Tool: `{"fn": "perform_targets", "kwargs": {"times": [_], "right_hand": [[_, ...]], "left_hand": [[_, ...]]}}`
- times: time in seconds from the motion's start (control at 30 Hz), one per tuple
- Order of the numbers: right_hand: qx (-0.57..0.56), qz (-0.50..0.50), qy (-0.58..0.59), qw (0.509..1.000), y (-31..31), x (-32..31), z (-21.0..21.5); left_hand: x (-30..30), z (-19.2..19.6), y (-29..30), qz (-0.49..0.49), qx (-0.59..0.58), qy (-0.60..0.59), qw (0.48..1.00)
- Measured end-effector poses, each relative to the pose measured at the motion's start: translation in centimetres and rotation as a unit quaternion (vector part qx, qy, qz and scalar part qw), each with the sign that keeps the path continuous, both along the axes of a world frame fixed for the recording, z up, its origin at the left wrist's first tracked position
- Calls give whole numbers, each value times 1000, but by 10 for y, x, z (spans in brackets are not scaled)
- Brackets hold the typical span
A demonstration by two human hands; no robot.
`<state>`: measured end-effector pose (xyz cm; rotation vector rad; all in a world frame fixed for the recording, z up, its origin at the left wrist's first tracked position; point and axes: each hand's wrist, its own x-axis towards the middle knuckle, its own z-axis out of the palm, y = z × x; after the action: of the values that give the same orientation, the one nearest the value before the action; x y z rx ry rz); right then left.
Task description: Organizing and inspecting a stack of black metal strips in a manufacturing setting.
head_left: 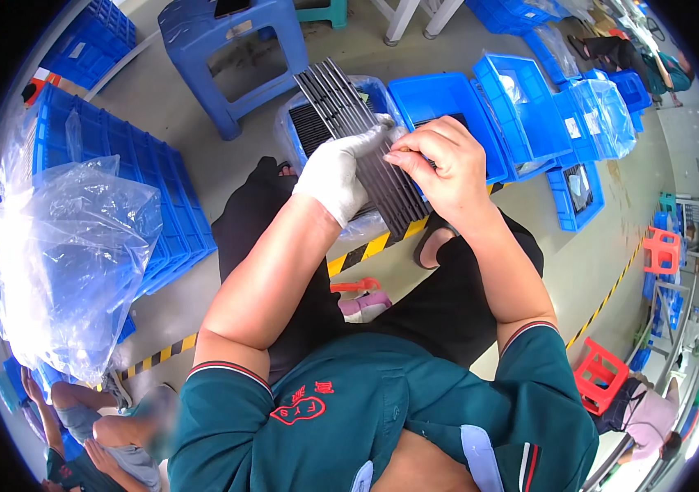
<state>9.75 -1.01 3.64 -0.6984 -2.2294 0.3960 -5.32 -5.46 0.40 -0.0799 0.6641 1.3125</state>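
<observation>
My left hand [335,176], in a white glove, is closed round a row of long, thin black strips [386,193] lying side by side. The strips are held tilted above a blue bin [376,90] lined with clear plastic. Inside that bin more black strips [308,131] show past the left wrist side. My bare right hand [448,164] has thumb and forefinger pinched together at the right edge of the held strips. Whatever is between those fingertips is too small to make out.
Blue crates [111,156] stand stacked at left under a clear plastic bag [70,254]. A blue stool [235,49] stands ahead. More blue bins [440,86] sit to the right, with a small bin [575,197] on the floor. Other people are at lower left and far right.
</observation>
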Motion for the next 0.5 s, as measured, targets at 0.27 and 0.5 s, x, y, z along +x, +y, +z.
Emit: {"fn": "perform_targets", "kwargs": {"times": [0.27, 0.5], "right_hand": [[67, 17, -35, 997, -2, -3, 2], [87, 28, -58, 994, -1, -2, -3]], "left_hand": [[-1, -6, 1, -5, 15, -20, 1000], [1, -4, 1, -14, 29, -10, 999]]}}
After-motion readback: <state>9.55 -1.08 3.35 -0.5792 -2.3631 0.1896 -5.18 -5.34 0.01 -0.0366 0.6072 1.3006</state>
